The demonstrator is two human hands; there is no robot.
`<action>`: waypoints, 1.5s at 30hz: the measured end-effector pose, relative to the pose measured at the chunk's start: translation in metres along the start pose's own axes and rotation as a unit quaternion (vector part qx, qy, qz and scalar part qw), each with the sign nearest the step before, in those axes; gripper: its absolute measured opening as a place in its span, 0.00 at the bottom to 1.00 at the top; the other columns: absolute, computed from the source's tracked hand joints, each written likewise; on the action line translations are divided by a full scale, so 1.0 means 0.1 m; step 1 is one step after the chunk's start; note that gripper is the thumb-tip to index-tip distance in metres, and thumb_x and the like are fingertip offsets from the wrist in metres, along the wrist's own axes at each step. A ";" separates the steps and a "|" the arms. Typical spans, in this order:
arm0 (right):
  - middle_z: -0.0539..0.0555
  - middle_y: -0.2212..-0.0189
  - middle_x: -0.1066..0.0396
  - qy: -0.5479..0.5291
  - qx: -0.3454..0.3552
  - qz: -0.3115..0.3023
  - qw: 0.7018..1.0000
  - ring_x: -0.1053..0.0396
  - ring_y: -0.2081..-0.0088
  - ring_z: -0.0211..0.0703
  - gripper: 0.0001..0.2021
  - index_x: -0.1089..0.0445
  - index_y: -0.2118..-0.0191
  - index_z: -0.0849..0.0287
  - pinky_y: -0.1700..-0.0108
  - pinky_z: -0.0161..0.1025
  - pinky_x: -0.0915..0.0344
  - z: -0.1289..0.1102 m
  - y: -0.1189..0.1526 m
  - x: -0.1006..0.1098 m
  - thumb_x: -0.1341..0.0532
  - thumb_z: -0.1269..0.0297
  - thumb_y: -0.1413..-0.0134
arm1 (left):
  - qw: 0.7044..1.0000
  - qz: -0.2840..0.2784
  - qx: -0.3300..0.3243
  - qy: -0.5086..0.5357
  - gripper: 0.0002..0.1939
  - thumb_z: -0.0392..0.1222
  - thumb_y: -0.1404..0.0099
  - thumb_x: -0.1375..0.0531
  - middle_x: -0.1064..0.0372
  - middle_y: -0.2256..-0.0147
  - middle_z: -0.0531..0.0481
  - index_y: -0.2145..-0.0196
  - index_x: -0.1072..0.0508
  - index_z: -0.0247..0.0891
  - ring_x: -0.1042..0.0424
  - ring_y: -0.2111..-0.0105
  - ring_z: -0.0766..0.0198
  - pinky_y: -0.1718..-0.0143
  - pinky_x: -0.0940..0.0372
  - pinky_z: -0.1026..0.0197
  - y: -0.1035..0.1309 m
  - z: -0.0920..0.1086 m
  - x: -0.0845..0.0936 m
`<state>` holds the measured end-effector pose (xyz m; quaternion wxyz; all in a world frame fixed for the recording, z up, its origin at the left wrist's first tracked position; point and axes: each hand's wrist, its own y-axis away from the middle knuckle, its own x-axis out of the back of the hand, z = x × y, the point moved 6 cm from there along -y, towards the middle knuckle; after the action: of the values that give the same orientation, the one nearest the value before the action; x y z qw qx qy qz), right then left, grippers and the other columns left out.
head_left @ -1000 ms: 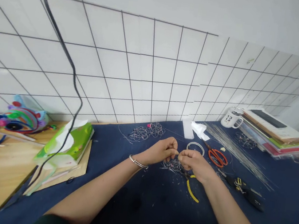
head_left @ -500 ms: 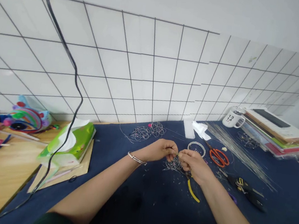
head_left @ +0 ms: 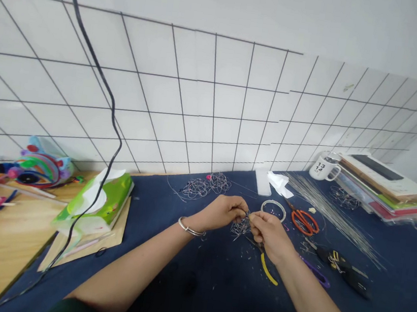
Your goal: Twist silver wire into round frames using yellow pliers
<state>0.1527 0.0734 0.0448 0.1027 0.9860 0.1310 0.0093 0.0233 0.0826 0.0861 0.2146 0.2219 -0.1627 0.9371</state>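
My left hand [head_left: 226,212], with silver bangles at the wrist, pinches thin silvery wire between thumb and fingers. Close against it, my right hand [head_left: 269,231] has its fingertips closed on the same wire. Under the fingers hangs or lies a tangled bundle of wire [head_left: 238,227]; I cannot tell whether it rests on the cloth. Pliers with a yellow handle [head_left: 268,269] lie just below my right hand, their jaws partly hidden by it. A pale ring [head_left: 284,213] sits behind that hand.
Orange-handled scissors [head_left: 305,222], black-handled pliers [head_left: 347,271] and a purple-handled tool [head_left: 316,273] lie right on the dark blue cloth [head_left: 195,287]. Straight wires [head_left: 334,218], a mug [head_left: 324,167] and stacked papers [head_left: 388,190] stand beyond. A tissue pack [head_left: 114,197] and hanging cable [head_left: 113,107] are left.
Both hands have shifted slightly, their fingertips still nearly touching. My right forearm has moved left, so more of the purple handle shows. The view has tilted a little.
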 end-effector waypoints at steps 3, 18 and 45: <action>0.46 0.82 0.41 0.111 0.097 0.070 0.987 0.46 0.80 0.32 0.05 0.37 0.76 0.59 0.77 0.32 0.50 -0.14 0.04 0.07 0.43 0.64 0.56 | 0.996 -0.021 0.033 0.085 0.05 0.34 0.41 0.48 0.32 0.76 0.54 0.65 0.38 0.37 0.32 0.77 0.69 0.74 0.35 0.66 -0.02 -0.09 -0.06; 0.48 0.78 0.35 0.343 0.195 0.074 0.916 0.38 0.75 0.37 0.06 0.34 0.71 0.57 0.71 0.34 0.44 -0.26 0.11 0.52 0.46 0.62 0.50 | 0.967 -0.042 0.047 0.246 0.08 0.39 0.41 0.44 0.33 0.75 0.51 0.68 0.40 0.33 0.31 0.77 0.70 0.75 0.34 0.66 -0.08 -0.39 -0.20; 0.51 0.73 0.33 0.289 0.255 0.147 0.911 0.38 0.72 0.39 0.06 0.30 0.69 0.54 0.68 0.36 0.42 -0.31 0.68 0.24 0.44 0.64 0.49 | 0.884 0.031 0.096 0.456 0.12 0.37 0.47 0.36 0.31 0.71 0.51 0.67 0.34 0.33 0.33 0.72 0.73 0.68 0.40 0.70 0.07 -0.05 -0.49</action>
<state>0.1915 0.0220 0.0889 -0.1974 0.9408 0.0069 0.2754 0.0574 0.0628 0.0564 0.2141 -0.2160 0.0369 0.9519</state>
